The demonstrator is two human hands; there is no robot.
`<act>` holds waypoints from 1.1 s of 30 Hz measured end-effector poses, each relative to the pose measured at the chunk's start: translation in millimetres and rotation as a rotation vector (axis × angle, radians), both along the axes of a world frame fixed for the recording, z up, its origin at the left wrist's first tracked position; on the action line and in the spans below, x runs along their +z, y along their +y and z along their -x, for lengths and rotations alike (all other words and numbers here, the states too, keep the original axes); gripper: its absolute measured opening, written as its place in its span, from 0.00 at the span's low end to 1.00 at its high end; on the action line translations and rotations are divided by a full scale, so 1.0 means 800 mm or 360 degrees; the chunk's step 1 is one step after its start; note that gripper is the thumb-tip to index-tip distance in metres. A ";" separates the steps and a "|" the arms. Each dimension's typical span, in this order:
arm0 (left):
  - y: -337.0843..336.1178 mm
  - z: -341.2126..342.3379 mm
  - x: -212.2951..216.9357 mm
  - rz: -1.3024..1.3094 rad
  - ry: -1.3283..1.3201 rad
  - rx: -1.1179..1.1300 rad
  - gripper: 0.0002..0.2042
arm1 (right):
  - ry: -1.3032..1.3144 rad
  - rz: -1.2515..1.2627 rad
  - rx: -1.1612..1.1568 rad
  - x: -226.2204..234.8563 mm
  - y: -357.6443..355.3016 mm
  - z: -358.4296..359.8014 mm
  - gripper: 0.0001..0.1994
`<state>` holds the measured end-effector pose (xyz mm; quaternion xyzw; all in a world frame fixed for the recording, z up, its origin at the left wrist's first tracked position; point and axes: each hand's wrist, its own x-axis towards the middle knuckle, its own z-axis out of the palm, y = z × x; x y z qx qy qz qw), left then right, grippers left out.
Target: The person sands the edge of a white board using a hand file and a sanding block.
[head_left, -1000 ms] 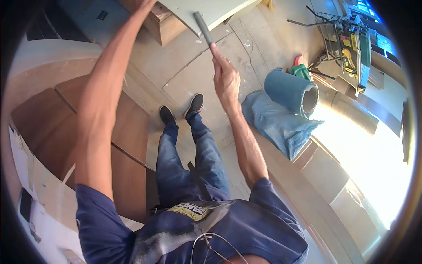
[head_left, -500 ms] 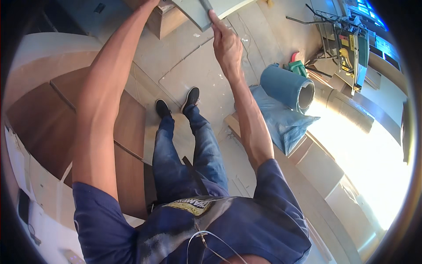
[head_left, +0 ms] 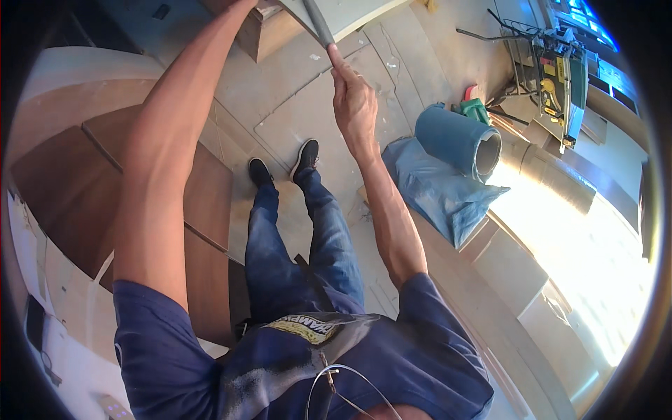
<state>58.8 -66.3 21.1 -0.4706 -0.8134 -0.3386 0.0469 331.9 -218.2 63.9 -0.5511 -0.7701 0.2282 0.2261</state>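
Observation:
My right hand [head_left: 354, 105] is closed around the near end of a narrow grey file [head_left: 320, 24], its index finger stretched along the tool. The file lies against the corner and edge of a pale grey board [head_left: 360, 14], which runs out of the top of the view. Under the board stands a wooden block or box [head_left: 276, 35]. My left forearm [head_left: 178, 105] reaches up to the top edge beside the board. The left hand itself is cut off there, so its fingers do not show.
Curved brown panels [head_left: 63, 164] stand at my left. On the right lie a blue roll [head_left: 455, 140] and a crumpled blue plastic sheet [head_left: 441, 189]. Farther off is a folding workbench [head_left: 574, 91] with tools on it. My shoes [head_left: 304, 157] are on the dusty floor.
My right hand has come toward me and slightly left, drawing the file along the board's edge. The left arm has barely shifted.

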 end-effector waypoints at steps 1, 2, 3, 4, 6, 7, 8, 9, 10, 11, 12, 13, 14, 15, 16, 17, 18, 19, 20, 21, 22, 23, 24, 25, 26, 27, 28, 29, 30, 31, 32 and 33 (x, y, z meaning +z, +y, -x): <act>0.001 0.000 0.002 -0.0006 -0.0027 -0.0005 0.22 | -0.0013 -0.0028 0.0012 0.005 0.007 0.003 0.21; -0.001 -0.005 0.003 -0.0004 -0.0059 -0.0020 0.22 | -0.0032 -0.0049 0.0015 0.012 0.021 0.008 0.21; -0.002 -0.007 0.007 0.0069 -0.0083 -0.0033 0.23 | -0.0050 -0.0068 0.0020 0.016 0.033 0.012 0.22; -0.002 -0.017 0.018 0.0140 -0.0123 -0.0055 0.23 | -0.0089 -0.0051 0.0000 0.016 0.043 0.007 0.21; -0.007 -0.013 0.024 0.0182 -0.0108 -0.0054 0.23 | -0.0111 -0.0025 -0.0007 0.016 0.057 0.016 0.19; -0.009 -0.003 0.019 0.0148 -0.0068 -0.0031 0.23 | -0.0039 -0.0033 0.0011 0.012 0.044 0.020 0.19; -0.009 0.005 0.015 0.0110 -0.0034 -0.0010 0.23 | 0.0027 -0.0044 0.0028 0.004 0.021 0.016 0.18; 0.005 -0.021 0.009 0.0058 -0.0089 -0.0047 0.23 | 0.0018 -0.0071 -0.0013 -0.002 0.012 -0.008 0.18; 0.001 -0.014 0.008 0.0031 -0.0067 -0.0027 0.23 | 0.0003 -0.0012 -0.0009 0.004 0.007 -0.003 0.18; -0.003 -0.007 0.008 0.0004 -0.0045 -0.0007 0.23 | 0.0001 -0.0040 0.0011 0.009 0.014 0.005 0.18; -0.003 0.004 0.010 0.0011 -0.0023 0.0004 0.23 | 0.0000 -0.0069 0.0030 0.012 0.030 0.016 0.18; -0.001 0.000 0.012 0.0021 -0.0026 -0.0009 0.23 | -0.0027 -0.0095 0.0026 0.019 0.044 0.019 0.18; -0.003 -0.001 0.013 0.0034 -0.0023 -0.0018 0.23 | -0.0128 0.0046 -0.0005 0.032 0.055 0.027 0.18; -0.008 -0.006 0.011 0.0075 -0.0057 -0.0024 0.23 | -0.0054 -0.0010 0.0012 0.023 0.047 0.022 0.18; -0.006 -0.008 0.016 0.0094 -0.0086 -0.0031 0.23 | 0.0024 -0.0088 0.0028 0.013 0.038 0.017 0.19; -0.004 -0.010 0.022 0.0113 -0.0115 -0.0038 0.23 | 0.0102 -0.0166 0.0045 0.004 0.029 0.011 0.19; 0.001 -0.017 0.018 0.0079 -0.0127 -0.0053 0.23 | -0.0092 0.0002 -0.0001 0.005 0.011 0.000 0.19; 0.006 -0.025 0.014 0.0044 -0.0141 -0.0070 0.23 | -0.0064 -0.0034 -0.0005 0.003 0.017 -0.005 0.19; 0.001 -0.013 0.012 0.0026 -0.0112 -0.0055 0.23 | 0.0007 -0.0053 0.0020 0.007 0.017 0.005 0.19; -0.001 0.002 0.012 0.0000 -0.0086 -0.0033 0.22 | 0.0078 -0.0072 0.0044 0.012 0.017 0.015 0.19; 0.001 0.005 0.010 -0.0027 -0.0087 -0.0030 0.22 | -0.0062 -0.0033 0.0038 0.023 0.032 0.023 0.20; 0.001 0.002 0.007 -0.0049 -0.0093 -0.0038 0.22 | -0.0082 -0.0023 0.0032 0.024 0.034 0.023 0.20; -0.003 -0.004 0.002 0.0003 -0.0093 -0.0049 0.22 | -0.0103 -0.0012 0.0027 0.023 0.034 0.021 0.20; 0.000 -0.008 0.004 0.0034 -0.0082 -0.0062 0.22 | -0.0115 -0.0022 0.0020 0.024 0.040 0.023 0.20; 0.000 -0.004 0.003 0.0067 -0.0067 -0.0057 0.22 | -0.0023 -0.0099 0.0038 0.015 0.024 0.018 0.20; 0.003 -0.002 0.004 0.0015 -0.0045 -0.0045 0.22 | 0.0012 -0.0082 0.0028 0.006 0.019 0.013 0.19; 0.002 -0.004 0.001 -0.0028 -0.0029 -0.0039 0.22 | 0.0040 -0.0055 0.0014 0.006 0.012 0.009 0.19; 0.002 -0.004 -0.001 -0.0071 -0.0013 -0.0033 0.22 | 0.0069 -0.0028 -0.0001 0.005 0.009 0.007 0.19; 0.006 0.002 0.000 -0.0057 -0.0021 -0.0031 0.22 | 0.0090 -0.0188 0.0050 0.001 0.022 0.009 0.19; 0.008 -0.003 0.003 -0.0028 -0.0051 -0.0048 0.22 | 0.0016 -0.0104 0.0020 0.006 0.033 0.009 0.19; 0.003 -0.006 0.003 0.0005 -0.0068 -0.0052 0.22 | -0.0045 -0.0016 0.0004 0.016 0.046 0.017 0.19; -0.002 -0.007 0.003 0.0024 -0.0077 -0.0050 0.22 | -0.0093 0.0060 -0.0009 0.022 0.052 0.024 0.19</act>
